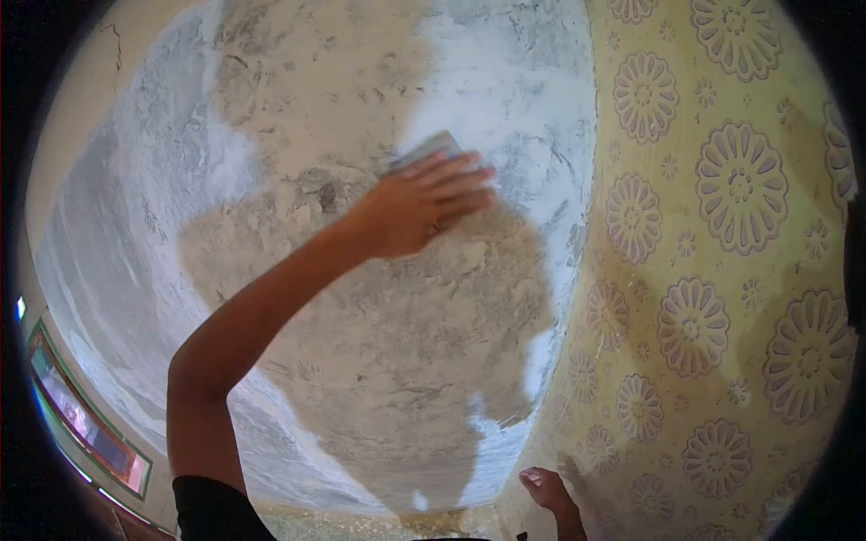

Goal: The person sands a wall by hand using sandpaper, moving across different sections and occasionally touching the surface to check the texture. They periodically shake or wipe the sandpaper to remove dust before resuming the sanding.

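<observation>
My left hand (433,203) is raised against the middle of the patchy wall (406,343), at the end of a bent arm in a black sleeve. Its fingers lie pressed over a flat grey piece that looks like sandpaper (437,144), which shows above the knuckles. Motion blurs the fingertips a little, and most of the piece is hidden under the palm. Low on the right, my right hand (546,488) is near the wall corner with its fingers loosely curled. I see nothing in it.
To the right, a yellow wall (713,361) with a raised flower pattern meets the patchy wall at a corner. White and grey coating (505,72) surrounds the bare brownish area. A green-framed window (86,410) stands at the lower left, and a crack (117,50) runs at the upper left.
</observation>
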